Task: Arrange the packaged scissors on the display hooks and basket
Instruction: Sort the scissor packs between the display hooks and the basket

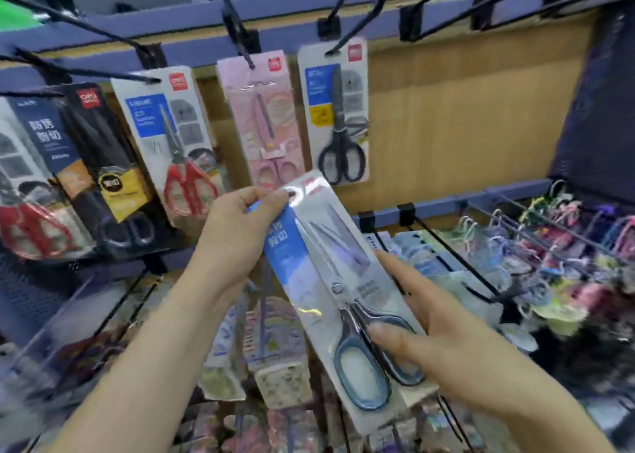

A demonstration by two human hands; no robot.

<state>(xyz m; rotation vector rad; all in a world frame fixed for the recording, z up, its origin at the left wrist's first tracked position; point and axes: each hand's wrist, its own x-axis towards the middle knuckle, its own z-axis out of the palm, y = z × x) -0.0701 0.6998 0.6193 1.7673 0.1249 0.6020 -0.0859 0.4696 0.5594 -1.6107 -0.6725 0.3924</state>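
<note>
Packaged scissors, six seen in all. Red-handled packs (190, 184): two, hanging. Black-handled packs (340, 157): two, hanging, one of them on a dark card. Pink pack (271, 126): one. Blue-handled pack (347, 301): one. Wire basket (498, 202): one. Hands: two, left hand (237, 226), right hand (443, 335).

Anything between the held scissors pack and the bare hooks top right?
Nothing visible. The held pack, gripped by the left hand and right hand, sits below the hook row. The nearest bare hook is just right of the black-handled pack, with open space between.
</note>
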